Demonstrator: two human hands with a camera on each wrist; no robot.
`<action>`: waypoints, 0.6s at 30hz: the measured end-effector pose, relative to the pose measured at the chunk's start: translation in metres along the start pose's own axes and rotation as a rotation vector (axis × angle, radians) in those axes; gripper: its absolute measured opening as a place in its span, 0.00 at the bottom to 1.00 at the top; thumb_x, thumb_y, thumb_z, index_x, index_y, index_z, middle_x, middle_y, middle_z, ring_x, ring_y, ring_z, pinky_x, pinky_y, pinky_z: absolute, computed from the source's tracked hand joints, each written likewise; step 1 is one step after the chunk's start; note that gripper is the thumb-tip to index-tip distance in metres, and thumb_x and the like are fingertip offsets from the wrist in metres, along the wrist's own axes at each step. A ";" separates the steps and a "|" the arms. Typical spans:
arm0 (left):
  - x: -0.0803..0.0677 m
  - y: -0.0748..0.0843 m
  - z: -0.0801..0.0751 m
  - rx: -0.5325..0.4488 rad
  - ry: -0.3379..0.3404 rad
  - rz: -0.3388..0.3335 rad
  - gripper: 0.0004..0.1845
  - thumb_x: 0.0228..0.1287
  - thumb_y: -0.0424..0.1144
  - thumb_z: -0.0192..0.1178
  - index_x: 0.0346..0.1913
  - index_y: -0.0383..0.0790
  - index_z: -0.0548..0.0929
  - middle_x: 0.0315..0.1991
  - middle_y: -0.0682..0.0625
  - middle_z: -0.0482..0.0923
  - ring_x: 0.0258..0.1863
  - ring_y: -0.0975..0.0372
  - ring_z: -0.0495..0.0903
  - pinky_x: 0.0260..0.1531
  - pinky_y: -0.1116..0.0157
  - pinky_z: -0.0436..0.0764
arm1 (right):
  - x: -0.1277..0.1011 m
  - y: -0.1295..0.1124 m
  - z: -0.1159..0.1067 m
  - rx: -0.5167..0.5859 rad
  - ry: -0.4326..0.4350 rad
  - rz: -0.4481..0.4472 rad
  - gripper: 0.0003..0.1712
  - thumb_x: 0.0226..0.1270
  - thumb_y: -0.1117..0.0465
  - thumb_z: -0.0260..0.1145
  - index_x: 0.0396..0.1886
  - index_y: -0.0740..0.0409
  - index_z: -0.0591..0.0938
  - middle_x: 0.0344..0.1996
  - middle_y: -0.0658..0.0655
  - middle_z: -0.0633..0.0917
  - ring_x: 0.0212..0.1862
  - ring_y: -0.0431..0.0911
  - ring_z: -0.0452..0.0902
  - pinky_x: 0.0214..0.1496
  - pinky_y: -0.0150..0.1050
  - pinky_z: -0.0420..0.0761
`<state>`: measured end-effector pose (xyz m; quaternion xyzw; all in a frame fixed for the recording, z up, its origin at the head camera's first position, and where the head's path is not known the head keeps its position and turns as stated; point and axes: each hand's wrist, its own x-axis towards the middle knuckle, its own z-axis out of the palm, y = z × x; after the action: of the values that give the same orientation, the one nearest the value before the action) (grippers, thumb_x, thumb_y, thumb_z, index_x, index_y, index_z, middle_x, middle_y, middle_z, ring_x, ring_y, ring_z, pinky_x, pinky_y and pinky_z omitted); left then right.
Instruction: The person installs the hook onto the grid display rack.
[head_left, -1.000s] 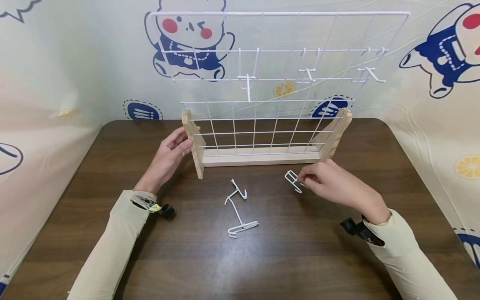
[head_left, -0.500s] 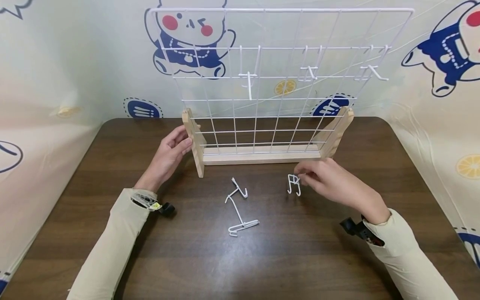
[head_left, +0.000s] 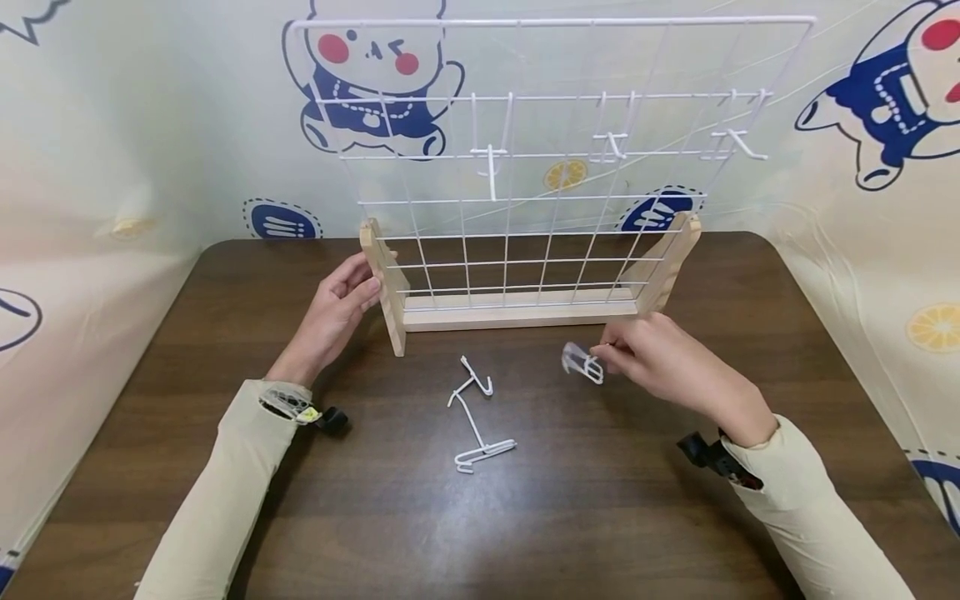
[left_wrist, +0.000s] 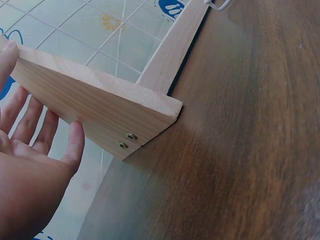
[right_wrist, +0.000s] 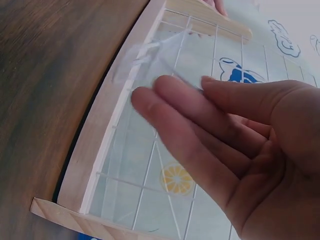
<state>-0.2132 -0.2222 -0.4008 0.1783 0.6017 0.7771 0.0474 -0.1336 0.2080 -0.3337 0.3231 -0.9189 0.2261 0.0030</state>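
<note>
My right hand (head_left: 645,350) pinches a small white wire hook (head_left: 588,367) between thumb and fingertips, above the table in front of the rack. The hook is blurred in the right wrist view. My left hand (head_left: 330,312) holds the left wooden side panel (left_wrist: 100,95) of a display rack, thumb at its front edge and fingers toward the back. White wire grid (head_left: 525,200) rises from the rack's wooden base (head_left: 517,317). Two more white hooks lie on the table: a farther hook (head_left: 472,382) and a nearer hook (head_left: 483,452), close together.
On the grid's upper part hang a left hook (head_left: 491,167), a middle hook (head_left: 613,142) and a right hook (head_left: 738,143). The right wooden side panel (head_left: 667,262) stands just beyond my right hand. Patterned cloth (head_left: 150,100) surrounds the brown table (head_left: 375,517).
The hook in my right fingertips has turned: its prongs pointed down toward me half a second ago and it now extends leftward, blurred. My left hand stays at the side panel.
</note>
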 end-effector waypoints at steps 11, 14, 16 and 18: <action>-0.001 -0.001 -0.001 -0.020 0.015 0.004 0.25 0.74 0.29 0.54 0.72 0.37 0.66 0.71 0.38 0.64 0.66 0.53 0.68 0.63 0.63 0.73 | 0.004 -0.002 0.005 0.269 0.161 -0.028 0.05 0.67 0.65 0.69 0.30 0.56 0.87 0.20 0.48 0.84 0.21 0.38 0.79 0.25 0.32 0.81; -0.001 0.000 0.000 -0.016 0.016 0.004 0.26 0.74 0.30 0.54 0.72 0.37 0.66 0.71 0.38 0.64 0.66 0.53 0.68 0.63 0.63 0.73 | 0.005 -0.004 0.009 0.513 0.165 -0.011 0.03 0.65 0.68 0.69 0.35 0.62 0.89 0.24 0.53 0.88 0.25 0.44 0.85 0.29 0.36 0.85; -0.001 0.000 0.001 -0.018 0.016 0.003 0.26 0.74 0.30 0.55 0.72 0.37 0.66 0.70 0.39 0.65 0.66 0.53 0.68 0.63 0.63 0.73 | 0.005 -0.005 0.012 0.618 0.153 -0.002 0.04 0.66 0.69 0.69 0.36 0.65 0.89 0.24 0.55 0.88 0.25 0.48 0.86 0.30 0.38 0.86; -0.001 0.000 0.001 -0.024 0.017 0.004 0.26 0.74 0.30 0.55 0.72 0.36 0.66 0.70 0.39 0.65 0.66 0.53 0.68 0.62 0.64 0.74 | 0.006 -0.006 0.014 0.691 0.138 0.006 0.04 0.66 0.70 0.68 0.37 0.66 0.88 0.24 0.55 0.88 0.25 0.50 0.85 0.30 0.40 0.86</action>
<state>-0.2122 -0.2213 -0.4011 0.1723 0.5923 0.7859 0.0429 -0.1328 0.1949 -0.3430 0.2860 -0.7867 0.5452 -0.0450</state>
